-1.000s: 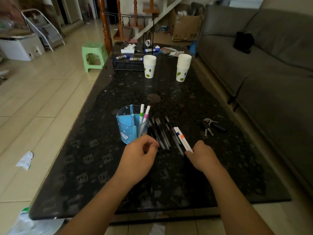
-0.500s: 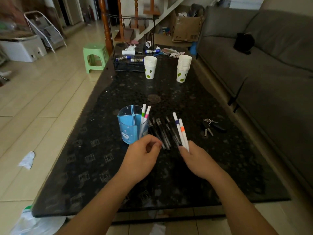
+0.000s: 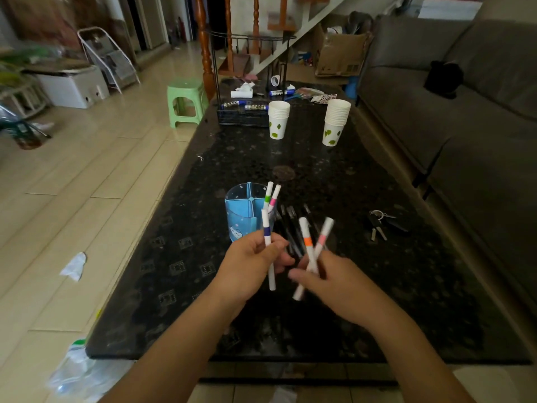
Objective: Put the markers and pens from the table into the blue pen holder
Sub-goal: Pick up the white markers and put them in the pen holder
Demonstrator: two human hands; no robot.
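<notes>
Dark table carries the blue pen holder. Left hand pinches one marker upright, ready for dropping in; right hand pinches two crossed markers, probably waiting.

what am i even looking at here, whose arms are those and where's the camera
There is no machine: these are a person's two bare arms, filmed by a wide-angle camera worn on their head, looking forward and down. They are at a dark table beside a grey sofa.

The left hand holds a white marker with a dark blue band. The right hand holds two white markers, one with an orange band, one with a pink band.

On the table stands a blue pen holder with two markers already inside, dark pens beside it, keys, and two stacks of paper cups.
</notes>
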